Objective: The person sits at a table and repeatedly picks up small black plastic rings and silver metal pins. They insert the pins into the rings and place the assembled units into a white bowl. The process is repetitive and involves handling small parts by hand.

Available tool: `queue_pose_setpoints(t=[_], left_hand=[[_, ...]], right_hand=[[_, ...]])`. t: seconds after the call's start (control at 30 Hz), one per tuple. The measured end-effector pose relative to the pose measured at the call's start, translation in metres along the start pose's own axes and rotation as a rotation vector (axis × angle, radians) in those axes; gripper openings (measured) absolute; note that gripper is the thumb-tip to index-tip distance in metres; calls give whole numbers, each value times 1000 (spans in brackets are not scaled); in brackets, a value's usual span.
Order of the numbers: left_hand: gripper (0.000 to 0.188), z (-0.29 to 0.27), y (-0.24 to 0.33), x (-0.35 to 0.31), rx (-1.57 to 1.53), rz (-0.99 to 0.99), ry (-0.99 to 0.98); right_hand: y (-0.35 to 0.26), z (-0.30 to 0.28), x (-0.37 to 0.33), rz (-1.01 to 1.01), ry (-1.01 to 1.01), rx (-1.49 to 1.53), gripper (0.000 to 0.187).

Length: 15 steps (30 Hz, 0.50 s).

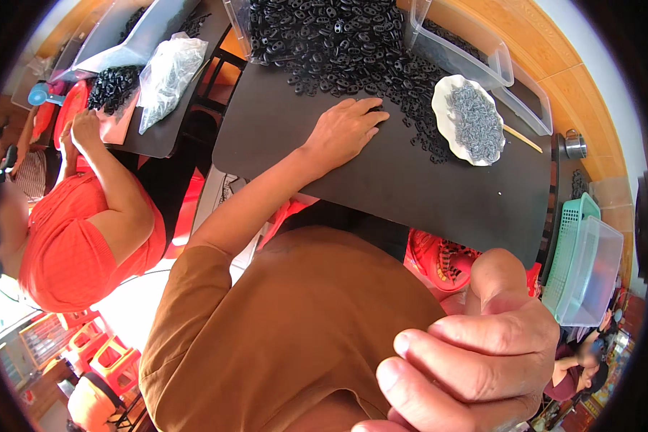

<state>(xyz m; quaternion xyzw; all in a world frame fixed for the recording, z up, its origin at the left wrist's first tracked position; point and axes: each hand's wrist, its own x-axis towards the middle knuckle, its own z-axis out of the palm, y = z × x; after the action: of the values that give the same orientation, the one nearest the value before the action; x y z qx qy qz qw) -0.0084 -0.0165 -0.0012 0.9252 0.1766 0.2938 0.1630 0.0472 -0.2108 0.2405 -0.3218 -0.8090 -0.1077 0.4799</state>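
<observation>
My left hand [344, 133] lies on the dark table [281, 137], palm down with its fingers stretched out. Its fingertips are close to the front edge of a big pile of small black oval pieces [338, 43], some with two holes. Raised near the camera at the lower right, my right hand [475, 353] has its fingers curled inward. What they hold, if anything, is hidden. A white scalloped dish [443, 119] to the right of the pile holds many small translucent grey pieces [477, 126].
A thin wooden stick [523, 139] pokes out from the dish. Clear plastic bins [475, 54] flank the pile. At right are a green basket [565, 241] and a clear tub [599, 270]. A person in red [97, 230] works at a neighbouring table with a plastic bag [169, 79].
</observation>
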Motion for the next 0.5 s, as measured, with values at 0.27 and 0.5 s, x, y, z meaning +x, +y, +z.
queue_pose_setpoints(t=[0.27,0.5], left_hand=[[26,-9,1,-11,-246,39,-16],[22,-21,0,-24,-310,31,18]], right_hand=[[39,33,-11,61,-219,40,22],[185,42,-130,672,-150,-404,8]])
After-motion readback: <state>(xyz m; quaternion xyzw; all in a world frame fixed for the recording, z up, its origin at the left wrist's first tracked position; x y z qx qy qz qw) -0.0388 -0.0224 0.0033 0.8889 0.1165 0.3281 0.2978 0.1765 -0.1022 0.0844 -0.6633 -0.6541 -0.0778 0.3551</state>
